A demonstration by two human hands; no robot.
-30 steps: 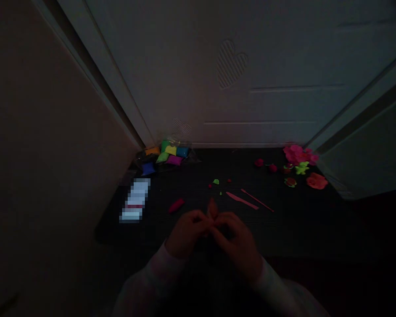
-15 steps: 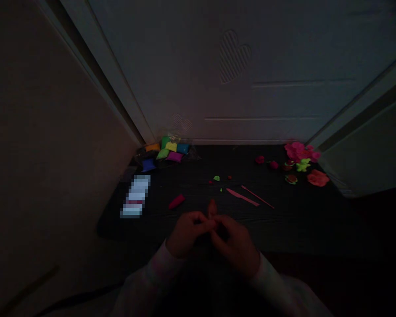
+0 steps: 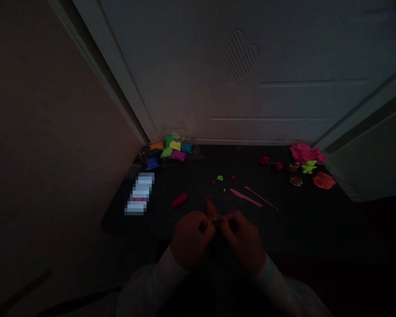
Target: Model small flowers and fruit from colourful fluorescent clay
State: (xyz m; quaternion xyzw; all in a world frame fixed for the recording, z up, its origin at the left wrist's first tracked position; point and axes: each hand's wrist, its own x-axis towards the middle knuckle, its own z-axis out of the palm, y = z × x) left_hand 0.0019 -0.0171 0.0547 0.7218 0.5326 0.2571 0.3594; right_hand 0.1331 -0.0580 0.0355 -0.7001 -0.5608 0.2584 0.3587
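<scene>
Both my hands meet above the front of the dark table (image 3: 198, 174). Between them is a small orange-red packet (image 3: 211, 208), its upper end pointing away from me. A shiny, clear bit at its lower end looks like plastic wrap. My left hand (image 3: 192, 237) pinches the packet from the left, and my right hand (image 3: 244, 240) pinches the shiny end from the right. A red clay roll (image 3: 179, 200) lies beyond my left hand. Past my right hand lie a pink plastic knife (image 3: 246, 198) and a thin pink stick tool (image 3: 261, 197). Dim light hides the fingertips' details.
Colourful clay packets (image 3: 174, 146) in clear plastic sit at the back left, above a blurred-out pale rectangle (image 3: 140, 193). Small clay bits (image 3: 220, 178) lie mid-table. Finished-looking clay figures (image 3: 309, 167) and pink flowers (image 3: 303, 152) stand at the back right, near a white door (image 3: 185, 66).
My hands have turned and drawn slightly apart, exposing the shiny bit between them. The packet now tilts more to the left. The whole view has shifted a little.
</scene>
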